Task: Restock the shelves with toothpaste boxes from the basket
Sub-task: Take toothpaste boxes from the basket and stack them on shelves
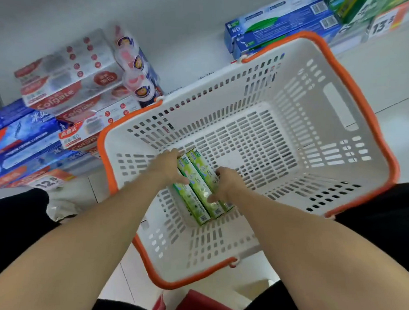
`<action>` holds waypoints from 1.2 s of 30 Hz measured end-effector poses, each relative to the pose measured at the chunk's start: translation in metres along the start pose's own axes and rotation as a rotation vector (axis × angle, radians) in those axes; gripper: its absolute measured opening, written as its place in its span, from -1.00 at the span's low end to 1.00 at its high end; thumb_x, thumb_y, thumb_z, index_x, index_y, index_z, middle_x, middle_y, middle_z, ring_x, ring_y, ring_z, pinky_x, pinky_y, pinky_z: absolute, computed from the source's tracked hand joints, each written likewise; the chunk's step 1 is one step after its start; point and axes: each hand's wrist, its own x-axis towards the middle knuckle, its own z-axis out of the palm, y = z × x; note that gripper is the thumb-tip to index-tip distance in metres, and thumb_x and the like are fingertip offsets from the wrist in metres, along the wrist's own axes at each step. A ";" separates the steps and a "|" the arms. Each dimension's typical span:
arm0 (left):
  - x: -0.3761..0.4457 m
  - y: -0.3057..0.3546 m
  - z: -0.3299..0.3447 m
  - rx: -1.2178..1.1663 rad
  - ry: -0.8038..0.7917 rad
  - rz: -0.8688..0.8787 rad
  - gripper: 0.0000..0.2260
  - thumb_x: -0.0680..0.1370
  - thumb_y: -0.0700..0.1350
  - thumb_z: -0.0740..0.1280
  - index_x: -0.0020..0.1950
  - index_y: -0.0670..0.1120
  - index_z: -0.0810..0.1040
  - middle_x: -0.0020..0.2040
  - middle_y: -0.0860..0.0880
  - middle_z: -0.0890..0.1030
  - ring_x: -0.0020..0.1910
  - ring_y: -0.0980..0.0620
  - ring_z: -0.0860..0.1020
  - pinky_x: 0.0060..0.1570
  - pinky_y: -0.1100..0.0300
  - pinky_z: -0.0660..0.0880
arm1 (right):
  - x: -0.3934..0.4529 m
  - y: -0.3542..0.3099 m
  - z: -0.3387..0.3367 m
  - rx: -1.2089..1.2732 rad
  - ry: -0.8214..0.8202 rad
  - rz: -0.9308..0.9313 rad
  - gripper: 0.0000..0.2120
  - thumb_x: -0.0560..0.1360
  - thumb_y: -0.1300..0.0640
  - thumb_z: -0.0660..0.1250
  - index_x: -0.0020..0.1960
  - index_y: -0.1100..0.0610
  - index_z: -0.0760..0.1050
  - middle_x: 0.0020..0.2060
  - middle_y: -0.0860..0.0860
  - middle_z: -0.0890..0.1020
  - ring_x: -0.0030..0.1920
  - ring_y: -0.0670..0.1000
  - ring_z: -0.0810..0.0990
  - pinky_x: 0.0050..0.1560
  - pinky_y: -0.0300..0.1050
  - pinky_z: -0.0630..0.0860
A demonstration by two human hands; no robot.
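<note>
**A:** Start with the big piece. The white basket (314,132) with the orange rim sits on the floor in front of the shelf (190,51), and apart from one bundle its bottom looks bare.

**B:** That bundle is the green toothpaste boxes (198,185), lying side by side on the basket floor near its left wall. At least three can be made out, long edges touching.

**A:** How would they handle?

**B:** Probably light, stiff cardboard, smooth enough to slide against each other. Squeezed from the two outer long sides they should lift as one block; pressed too lightly, the middle one might slip out.

**A:** And the hands?

**B:** The left hand (169,167) curls over the left edge of the bundle, fingers on the outer box. The right hand (227,184) clamps the right edge, thumb across the top face. Both are closed on the boxes.

**A:** Anything readable?

**B:** "Colgate" on the red-and-white boxes (64,90) stacked at the left. Price tags read "12.9" (49,182) at the left and "13" (383,24) at the right, the rest blurred. The green boxes' own print is too small to read, though each end shows a QR code.
</note>
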 end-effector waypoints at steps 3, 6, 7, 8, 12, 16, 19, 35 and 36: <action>-0.005 0.008 -0.005 -0.040 0.008 0.040 -0.17 0.28 0.12 0.63 0.39 -0.12 0.31 0.41 -0.12 0.38 0.36 -0.13 0.38 0.27 -0.07 0.42 | 0.002 0.004 -0.012 -0.021 -0.040 0.008 -0.08 0.22 -0.01 0.68 0.46 0.16 0.35 0.32 0.07 0.53 0.28 0.11 0.54 0.24 -0.07 0.50; -0.014 0.019 -0.012 -0.248 -0.018 0.085 -0.33 0.31 0.04 0.63 0.25 -0.12 0.35 0.34 -0.10 0.43 0.30 -0.14 0.43 0.17 -0.05 0.45 | 0.001 0.011 -0.024 -0.005 -0.050 0.046 -0.05 0.27 -0.02 0.65 0.51 0.22 0.28 0.40 0.10 0.46 0.37 0.12 0.47 0.36 -0.08 0.44; -0.017 0.022 -0.015 -0.297 -0.004 0.099 -0.37 0.31 0.04 0.63 0.20 -0.10 0.36 0.28 -0.08 0.45 0.26 -0.13 0.45 0.13 -0.04 0.44 | 0.001 0.014 -0.027 0.010 -0.057 0.052 -0.06 0.29 -0.01 0.64 0.52 0.22 0.27 0.42 0.10 0.44 0.39 0.12 0.45 0.37 -0.07 0.43; -0.019 0.025 -0.016 -0.348 0.012 0.112 -0.40 0.32 0.05 0.62 0.17 -0.08 0.36 0.24 -0.05 0.46 0.24 -0.11 0.45 0.11 -0.01 0.44 | -0.001 0.016 -0.031 0.022 -0.063 0.055 -0.07 0.31 0.01 0.63 0.53 0.23 0.26 0.43 0.11 0.43 0.39 0.12 0.45 0.37 -0.06 0.43; -0.027 0.038 -0.018 -0.577 -0.030 0.073 -0.48 0.41 0.07 0.55 0.20 -0.04 0.36 0.39 -0.10 0.38 0.15 -0.12 0.52 0.08 -0.08 0.54 | -0.008 0.025 -0.033 0.097 -0.037 0.057 -0.16 0.37 0.14 0.59 0.53 0.23 0.26 0.43 0.15 0.43 0.37 0.16 0.46 0.32 0.00 0.48; -0.039 0.045 -0.017 -0.710 -0.028 -0.041 -0.60 0.52 -0.04 0.48 0.27 0.00 0.39 0.49 -0.13 0.33 0.16 -0.15 0.58 0.02 -0.06 0.64 | -0.021 0.036 -0.032 0.216 -0.001 0.021 -0.20 0.41 0.26 0.53 0.55 0.25 0.21 0.46 0.18 0.38 0.40 0.19 0.42 0.33 0.04 0.47; -0.055 0.047 -0.024 -0.750 -0.047 -0.031 -0.57 0.53 -0.09 0.45 0.36 0.01 0.41 0.33 0.07 0.32 -0.06 0.01 0.61 -0.16 0.09 0.67 | -0.032 0.045 -0.046 0.392 -0.016 -0.008 -0.17 0.39 0.32 0.54 0.54 0.24 0.21 0.45 0.19 0.38 0.41 0.23 0.41 0.35 0.05 0.44; -0.226 0.041 -0.190 -0.619 -0.170 0.261 -0.48 0.42 0.07 0.52 0.22 -0.27 0.59 0.06 -0.17 0.71 -0.01 0.00 0.70 0.16 0.09 0.59 | -0.140 -0.035 -0.159 0.782 -0.164 -0.601 -0.68 0.46 0.35 0.42 0.21 0.24 0.61 -0.02 0.18 0.71 -0.14 0.05 0.69 -0.12 -0.16 0.61; -0.236 0.042 -0.199 -0.578 -0.176 0.277 -0.31 0.30 0.17 0.59 0.23 -0.27 0.58 0.10 -0.19 0.69 0.07 -0.08 0.68 0.25 -0.07 0.53 | -0.151 -0.042 -0.167 0.775 -0.157 -0.633 -0.72 0.48 0.34 0.40 0.18 0.24 0.62 -0.09 0.14 0.72 -0.22 0.01 0.70 -0.21 -0.21 0.60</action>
